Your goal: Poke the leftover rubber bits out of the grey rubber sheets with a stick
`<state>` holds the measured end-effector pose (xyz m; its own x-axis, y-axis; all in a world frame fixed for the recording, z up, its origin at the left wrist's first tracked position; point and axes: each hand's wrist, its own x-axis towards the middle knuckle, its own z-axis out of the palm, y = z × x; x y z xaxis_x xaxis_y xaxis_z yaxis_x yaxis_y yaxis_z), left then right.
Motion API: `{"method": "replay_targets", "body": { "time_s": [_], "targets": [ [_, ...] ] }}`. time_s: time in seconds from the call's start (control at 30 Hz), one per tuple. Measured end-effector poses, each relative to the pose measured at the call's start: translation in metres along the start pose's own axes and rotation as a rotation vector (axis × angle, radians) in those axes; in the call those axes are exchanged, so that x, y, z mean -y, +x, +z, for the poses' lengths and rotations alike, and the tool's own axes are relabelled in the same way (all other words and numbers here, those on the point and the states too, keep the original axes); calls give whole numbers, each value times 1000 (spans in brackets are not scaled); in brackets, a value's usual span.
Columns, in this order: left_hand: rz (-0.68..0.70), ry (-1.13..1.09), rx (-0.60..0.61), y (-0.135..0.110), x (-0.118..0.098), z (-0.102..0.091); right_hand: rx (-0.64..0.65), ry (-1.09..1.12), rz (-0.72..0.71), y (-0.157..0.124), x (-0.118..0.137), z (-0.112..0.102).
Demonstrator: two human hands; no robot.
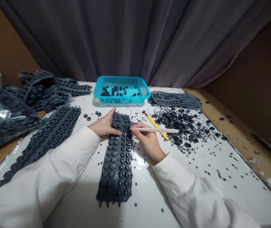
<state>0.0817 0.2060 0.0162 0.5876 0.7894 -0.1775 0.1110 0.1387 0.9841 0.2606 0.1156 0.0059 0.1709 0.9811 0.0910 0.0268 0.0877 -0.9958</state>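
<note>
Here, a dark grey rubber strip (116, 171) is laid lengthwise at the middle of a white tabletop (145, 202), its rows of round studs and rings facing up. Its far end is pinned by the left hand (104, 125), whose fingers (117, 132) are spread and released, pressed on the rubber without clenching. From 3 o'clock, a thin pale stick (155, 130) is grasped between the thumb and fingers of the right hand (147, 141), and its tip is brought against the strip's right edge. Ring-by-ring work with the stick appears to be in hand, and a steady left-hand hold seems to be called for.

Two hands are counted, and one stick. Two further whole strips are seen: one (47, 139) lies diagonally at 10 o'clock, another (175, 99) at 1 o'clock. More strips are tangled in a heap (42, 90) at 11 o'clock, too overlapped to be counted. One clear plastic bag (4, 117) of dark pieces sits at 9 o'clock, and one blue plastic basket (121, 77) at 12 o'clock holds several dozen pieces. One yellow rod (158, 128) lies beneath the stick. Loose rubber pieces (178, 122) are scattered at 2 o'clock, too many to be counted.
</note>
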Motion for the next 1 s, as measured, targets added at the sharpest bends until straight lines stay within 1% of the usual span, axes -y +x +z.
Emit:
{"method": "replay_targets", "body": {
  "time_s": [0.03,0.1,0.17,0.23,0.3,0.37,0.47,0.6,0.67,0.73,0.87,1.0],
  "targets": [
    [50,109,-12,-1,2,0,7,-8,-6,-1,-1,0],
    [156,318,-79,-3,4,-1,23,-36,-22,-4,-3,1],
    [220,416,-145,-5,8,0,38,-80,-50,-5,-3,0],
    [234,347,-162,-7,12,2,48,-115,-114,-6,-2,0],
    [218,190,-177,-7,16,5,71,-118,-204,-7,0,-1],
    [178,34,-223,-7,19,8,110,-104,-258,-8,4,-1],
    [80,-134,-294,-8,18,11,151,-74,-236,-10,7,-1],
    [-61,-307,-282,-13,11,12,167,-43,-188,-12,7,-1],
    [-93,-340,-278,-15,8,11,175,-32,-171,-12,7,-1],
    [-93,-351,-284,-15,8,11,179,-26,-168,-12,6,-1],
    [-71,-350,-270,-14,15,11,174,-32,-176,-11,6,-1],
    [-13,-306,-229,-14,23,11,196,-20,-165,-12,7,-1]
  ]
}}
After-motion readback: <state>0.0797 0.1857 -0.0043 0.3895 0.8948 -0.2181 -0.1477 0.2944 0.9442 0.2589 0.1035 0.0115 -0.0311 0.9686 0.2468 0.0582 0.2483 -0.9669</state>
